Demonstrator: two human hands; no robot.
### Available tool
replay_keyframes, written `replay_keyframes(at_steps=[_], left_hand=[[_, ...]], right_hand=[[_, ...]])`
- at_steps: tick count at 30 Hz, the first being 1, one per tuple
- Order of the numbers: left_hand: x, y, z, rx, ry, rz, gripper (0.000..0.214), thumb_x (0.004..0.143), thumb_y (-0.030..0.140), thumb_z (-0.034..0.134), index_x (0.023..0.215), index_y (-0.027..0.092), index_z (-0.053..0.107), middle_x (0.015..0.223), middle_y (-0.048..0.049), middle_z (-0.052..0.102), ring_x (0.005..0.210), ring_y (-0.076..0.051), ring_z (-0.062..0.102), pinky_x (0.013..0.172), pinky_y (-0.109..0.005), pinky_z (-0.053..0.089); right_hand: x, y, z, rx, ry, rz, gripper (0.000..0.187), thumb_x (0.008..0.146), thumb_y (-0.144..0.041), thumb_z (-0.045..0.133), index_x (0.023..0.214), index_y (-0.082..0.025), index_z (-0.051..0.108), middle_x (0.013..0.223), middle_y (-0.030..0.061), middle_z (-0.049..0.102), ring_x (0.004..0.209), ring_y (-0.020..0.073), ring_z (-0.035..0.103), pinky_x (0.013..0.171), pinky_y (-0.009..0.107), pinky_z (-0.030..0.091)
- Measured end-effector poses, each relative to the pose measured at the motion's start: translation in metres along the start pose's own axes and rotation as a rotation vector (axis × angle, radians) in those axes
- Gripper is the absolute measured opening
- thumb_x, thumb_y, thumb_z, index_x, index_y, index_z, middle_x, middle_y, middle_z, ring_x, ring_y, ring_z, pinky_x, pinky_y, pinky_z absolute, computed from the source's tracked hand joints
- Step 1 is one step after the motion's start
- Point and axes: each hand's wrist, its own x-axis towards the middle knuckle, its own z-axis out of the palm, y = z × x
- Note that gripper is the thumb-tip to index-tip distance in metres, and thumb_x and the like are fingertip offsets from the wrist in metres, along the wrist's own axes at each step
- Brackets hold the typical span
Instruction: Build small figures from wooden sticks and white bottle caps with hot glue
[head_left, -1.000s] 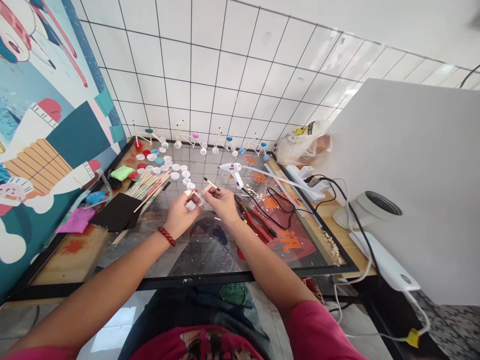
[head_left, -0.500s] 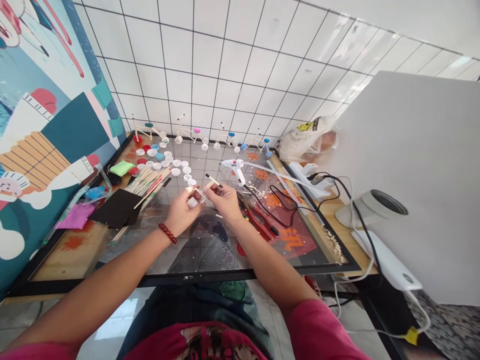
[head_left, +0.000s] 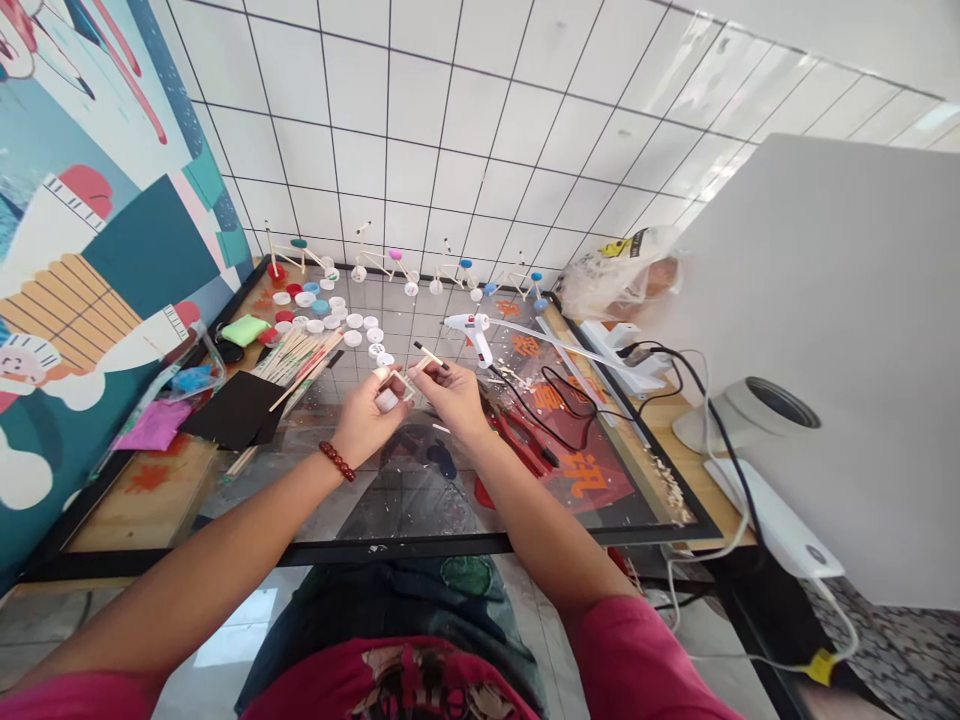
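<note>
Frame (head_left: pixel 406 386): turning slightly since a second ago, its pale sides now showing a little more plainly; it is hanging clear of the tabletop (head_left: pixel 375 515), between left hand (head_left: pixel 367 415) and right hand (head_left: pixel 456 400).
Left fingers: pinching the frame, with a white cap (head_left: pixel 386 401) sitting close beneath; whether cap and frame are joining is too small to tell.
Right fingers: pinching the black-tipped stick (head_left: pixel 432 355), which is slanting just above them and keeping nearly the same angle; whether it is touching the frame is not showing clearly.
Viewpoint: drifting a little, so that still objects are appearing higher; nothing on the tabletop seems to be moving.
Reading of the change: small, suggesting that the work is remaining at the fingertips, with the parts undergoing fine adjusting.
Glue gun (head_left: pixel 472 332): resting beyond the right hand, untouched.
Models (head_left: pixel 393 257): standing in a row along the far edge, each carrying one coloured oval.
Loose caps (head_left: pixel 353 338): lying scattered in front of the models.
Loose sticks (head_left: pixel 296 355): lying bundled to the left, partly overlapping black card (head_left: pixel 229 410).
Pliers (head_left: pixel 525 440): lying to the right, beside the right forearm.
</note>
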Motion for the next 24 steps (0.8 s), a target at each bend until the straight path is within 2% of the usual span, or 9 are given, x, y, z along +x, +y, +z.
replay_keyframes(at_steps=[4,8,13,16,20,24], left_hand=[[0.0001,0.0005,0.0001,0.008,0.002,0.004,0.037,0.075,0.024,0.070,0.111,0.020,0.062,0.087,-0.0005,0.064,0.071,-0.014,0.062,0.068,-0.027,0.052],[0.0009,0.0016,0.0003,0.017,0.023,0.010,0.035,0.075,0.024,0.069,0.110,0.019,0.062,0.086,-0.0010,0.065,0.075,-0.015,0.063,0.072,-0.028,0.052],[0.0019,-0.0008,0.0006,-0.004,0.023,0.015,0.041,0.077,0.027,0.069,0.116,0.018,0.061,0.088,-0.0019,0.065,0.075,-0.015,0.063,0.071,-0.028,0.052],[0.0016,-0.0018,0.0006,0.018,0.023,0.033,0.044,0.077,0.026,0.070,0.119,0.018,0.060,0.089,-0.0020,0.066,0.079,-0.016,0.064,0.074,-0.029,0.052],[0.0008,-0.0026,0.0010,0.060,0.035,0.058,0.043,0.076,0.026,0.070,0.117,0.019,0.062,0.088,-0.0016,0.067,0.079,-0.017,0.064,0.076,-0.030,0.052],[-0.0003,-0.0032,0.0013,0.089,0.046,0.066,0.046,0.076,0.026,0.070,0.120,0.017,0.061,0.090,-0.0026,0.069,0.082,-0.018,0.065,0.077,-0.031,0.052]], right_hand=[[0.0002,0.0016,-0.0008,0.006,0.017,-0.011,0.025,0.071,-0.044,0.078,0.078,-0.020,0.074,0.082,0.0025,0.073,0.079,0.0190,0.065,0.077,0.032,0.051],[0.0010,0.0046,-0.0008,0.011,-0.001,-0.007,0.028,0.071,-0.044,0.077,0.083,-0.020,0.075,0.079,0.0019,0.072,0.074,0.0175,0.064,0.073,0.031,0.051],[0.0015,0.0073,-0.0016,0.004,-0.006,-0.007,0.031,0.070,-0.044,0.078,0.088,-0.018,0.075,0.075,0.0014,0.070,0.069,0.0161,0.061,0.068,0.030,0.050],[0.0010,0.0066,-0.0018,0.012,-0.008,-0.016,0.028,0.072,-0.041,0.076,0.089,-0.019,0.074,0.078,0.0019,0.071,0.072,0.0168,0.063,0.072,0.030,0.051],[0.0013,0.0066,-0.0013,0.007,0.001,-0.033,0.023,0.075,-0.040,0.074,0.083,-0.019,0.073,0.082,0.0025,0.073,0.078,0.0177,0.064,0.076,0.031,0.051],[0.0023,0.0096,-0.0012,-0.015,0.022,-0.046,0.020,0.076,-0.039,0.074,0.075,-0.019,0.070,0.074,0.0006,0.069,0.071,0.0157,0.061,0.071,0.029,0.049]])
